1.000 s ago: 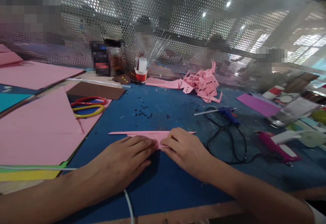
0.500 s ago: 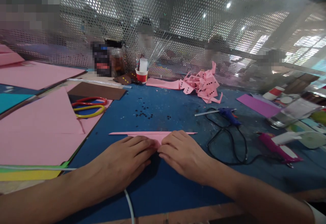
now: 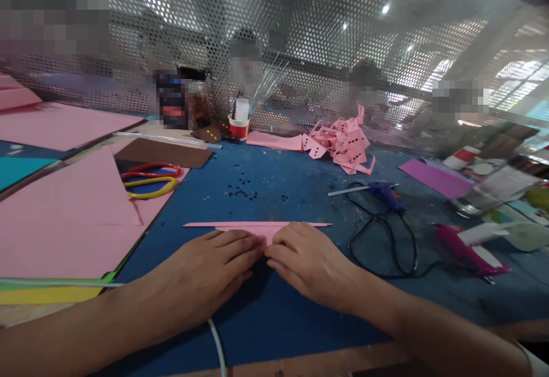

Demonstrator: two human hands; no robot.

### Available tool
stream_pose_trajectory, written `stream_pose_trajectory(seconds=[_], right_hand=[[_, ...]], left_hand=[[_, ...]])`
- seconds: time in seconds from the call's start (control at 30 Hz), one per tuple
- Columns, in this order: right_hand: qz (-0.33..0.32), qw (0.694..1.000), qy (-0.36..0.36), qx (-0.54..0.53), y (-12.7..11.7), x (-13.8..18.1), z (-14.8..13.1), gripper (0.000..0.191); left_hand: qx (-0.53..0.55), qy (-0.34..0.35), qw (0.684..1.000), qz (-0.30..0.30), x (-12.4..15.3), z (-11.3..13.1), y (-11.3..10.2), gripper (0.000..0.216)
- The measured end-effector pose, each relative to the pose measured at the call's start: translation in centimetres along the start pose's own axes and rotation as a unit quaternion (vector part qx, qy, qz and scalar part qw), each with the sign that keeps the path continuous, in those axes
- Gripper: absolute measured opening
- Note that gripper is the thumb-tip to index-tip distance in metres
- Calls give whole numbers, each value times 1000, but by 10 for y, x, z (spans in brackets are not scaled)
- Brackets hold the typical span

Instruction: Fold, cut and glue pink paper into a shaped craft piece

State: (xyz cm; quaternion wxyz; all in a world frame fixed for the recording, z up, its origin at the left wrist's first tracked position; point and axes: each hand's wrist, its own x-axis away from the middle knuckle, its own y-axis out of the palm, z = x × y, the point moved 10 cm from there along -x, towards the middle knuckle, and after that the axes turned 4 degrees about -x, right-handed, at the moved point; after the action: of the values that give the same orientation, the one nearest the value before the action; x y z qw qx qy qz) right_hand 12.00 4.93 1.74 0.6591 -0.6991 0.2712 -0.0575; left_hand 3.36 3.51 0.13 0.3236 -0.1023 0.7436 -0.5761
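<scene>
A piece of pink paper (image 3: 263, 231) lies on the blue table in front of me, with a long narrow folded strip along its far edge. Both hands press on its near part, their fingertips almost meeting in the middle. My left hand (image 3: 214, 268) has its fingers bent together on the paper from the left. From the right, my right hand (image 3: 309, 262) pinches the paper with thumb and curled fingers. The near edge of the paper is hidden under the fingers.
A blue glue gun (image 3: 386, 195) with a black cord lies to the right, near a magenta tape dispenser (image 3: 472, 251). Scissors (image 3: 150, 188) rest on pink sheets (image 3: 64, 217) at left. Pink cut-outs (image 3: 343, 142) are heaped behind. A white cable (image 3: 217, 345) passes under my left arm.
Almost nothing differs. Both hands stay on the pink paper, with only a very slight shift of the fingers.
</scene>
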Motion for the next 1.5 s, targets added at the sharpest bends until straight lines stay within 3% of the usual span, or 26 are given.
stream_pose_trajectory(seconds=[0.33,0.67,1.0,1.5], right_hand=[[-11,999,2,34,-1,-3,0,18],[-43,999,-10,23,-1,5,7,30],[-9,999,-26,-19,-11,9,11,28],[-16,999,6,-30,-20,11,26,29]], left_hand=[[-12,43,999,-22,0,-1,6,36],[4,43,999,-32,2,-4,9,37],[-1,63,997,-35,2,-2,8,36],[21,55,998,-17,1,-4,2,38]])
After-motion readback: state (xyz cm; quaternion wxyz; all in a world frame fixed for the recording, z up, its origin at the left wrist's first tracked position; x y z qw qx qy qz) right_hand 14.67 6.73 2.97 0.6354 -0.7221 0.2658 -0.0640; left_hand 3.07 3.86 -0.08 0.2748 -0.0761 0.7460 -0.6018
